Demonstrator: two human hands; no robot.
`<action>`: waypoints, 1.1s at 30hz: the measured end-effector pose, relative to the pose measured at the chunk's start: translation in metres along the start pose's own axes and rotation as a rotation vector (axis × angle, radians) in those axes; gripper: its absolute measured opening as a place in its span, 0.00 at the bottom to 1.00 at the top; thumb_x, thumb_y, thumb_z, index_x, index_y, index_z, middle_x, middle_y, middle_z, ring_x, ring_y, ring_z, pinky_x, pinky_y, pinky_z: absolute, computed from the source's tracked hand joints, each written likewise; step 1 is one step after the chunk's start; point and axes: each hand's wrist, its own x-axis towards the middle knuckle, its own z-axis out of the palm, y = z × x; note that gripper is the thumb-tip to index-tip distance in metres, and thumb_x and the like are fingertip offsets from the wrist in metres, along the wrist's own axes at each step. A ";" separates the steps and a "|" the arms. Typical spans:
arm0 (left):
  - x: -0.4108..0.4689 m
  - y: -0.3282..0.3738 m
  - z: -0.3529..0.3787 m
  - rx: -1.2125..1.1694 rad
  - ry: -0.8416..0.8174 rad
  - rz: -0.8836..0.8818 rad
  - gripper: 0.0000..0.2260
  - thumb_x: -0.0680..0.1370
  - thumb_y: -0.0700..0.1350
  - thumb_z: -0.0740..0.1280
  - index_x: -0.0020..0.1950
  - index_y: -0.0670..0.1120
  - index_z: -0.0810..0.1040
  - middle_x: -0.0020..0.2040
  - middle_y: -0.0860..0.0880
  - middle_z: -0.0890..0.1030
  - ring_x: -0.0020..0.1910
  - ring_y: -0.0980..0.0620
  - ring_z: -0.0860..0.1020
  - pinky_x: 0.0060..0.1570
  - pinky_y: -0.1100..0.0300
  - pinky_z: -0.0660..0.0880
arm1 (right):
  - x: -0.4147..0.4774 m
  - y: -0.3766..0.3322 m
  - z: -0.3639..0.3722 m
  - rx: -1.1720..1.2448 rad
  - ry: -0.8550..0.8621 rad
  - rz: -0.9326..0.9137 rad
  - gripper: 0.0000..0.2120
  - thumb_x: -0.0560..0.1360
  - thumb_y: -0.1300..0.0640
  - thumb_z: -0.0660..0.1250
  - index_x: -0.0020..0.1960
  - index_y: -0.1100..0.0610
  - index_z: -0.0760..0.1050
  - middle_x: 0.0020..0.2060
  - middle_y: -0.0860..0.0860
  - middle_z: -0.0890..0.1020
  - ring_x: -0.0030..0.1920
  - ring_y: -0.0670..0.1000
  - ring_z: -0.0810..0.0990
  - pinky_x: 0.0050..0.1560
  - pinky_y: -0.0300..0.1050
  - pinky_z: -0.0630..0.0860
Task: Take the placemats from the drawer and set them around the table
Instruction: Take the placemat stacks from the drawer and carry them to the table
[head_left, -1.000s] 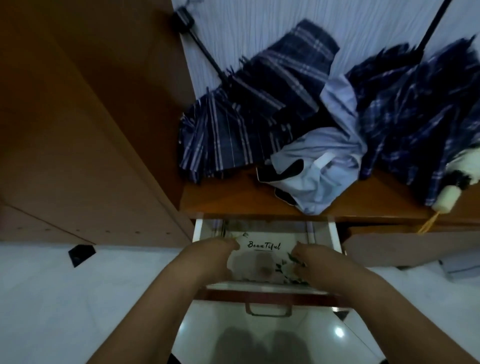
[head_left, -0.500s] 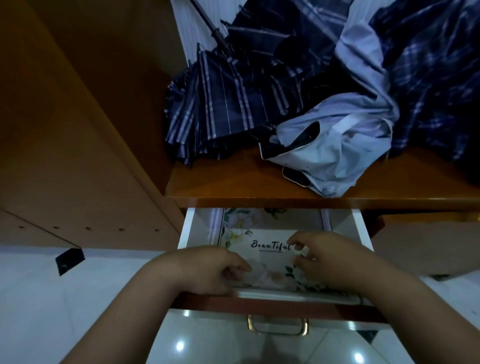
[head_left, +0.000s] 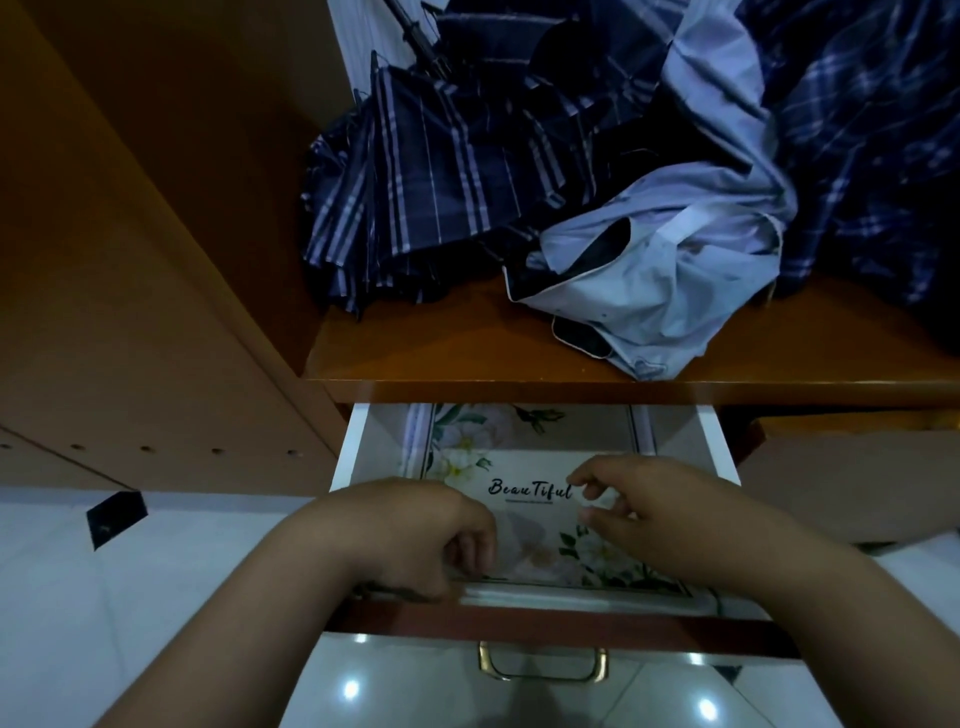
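Both hands have shifted toward the front of the drawer (head_left: 354, 441): the left hand (head_left: 415, 535) now curls its fingers round the near edge of the placemats (head_left: 519, 462), which lie flat inside, while the right hand (head_left: 660, 514) hovers over them, thumb and forefinger parted, gripping nothing.

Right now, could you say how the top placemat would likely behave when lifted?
Probably thin and light: the placemat lies flat on others in the drawer. Likely floppy: lifted by the near edge, where the left hand grips, it may sag.
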 end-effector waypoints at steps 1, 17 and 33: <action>-0.001 0.000 0.001 0.017 0.016 0.013 0.14 0.71 0.48 0.72 0.53 0.60 0.76 0.50 0.63 0.80 0.49 0.64 0.78 0.51 0.54 0.79 | 0.000 0.001 0.000 -0.006 -0.003 -0.006 0.18 0.77 0.42 0.62 0.67 0.40 0.69 0.56 0.37 0.76 0.48 0.39 0.77 0.50 0.38 0.76; -0.009 -0.013 -0.001 0.054 0.036 0.101 0.14 0.74 0.57 0.71 0.59 0.68 0.79 0.62 0.67 0.73 0.58 0.66 0.73 0.54 0.62 0.74 | 0.001 -0.010 0.005 -0.024 -0.216 -0.119 0.31 0.68 0.31 0.68 0.68 0.37 0.66 0.60 0.34 0.72 0.53 0.36 0.73 0.52 0.34 0.72; -0.012 -0.025 -0.002 0.054 -0.015 -0.026 0.15 0.71 0.55 0.71 0.56 0.68 0.79 0.60 0.69 0.76 0.57 0.65 0.74 0.57 0.59 0.75 | 0.005 -0.003 -0.004 -0.010 -0.290 -0.084 0.32 0.68 0.38 0.73 0.69 0.33 0.63 0.53 0.29 0.67 0.56 0.36 0.73 0.52 0.31 0.71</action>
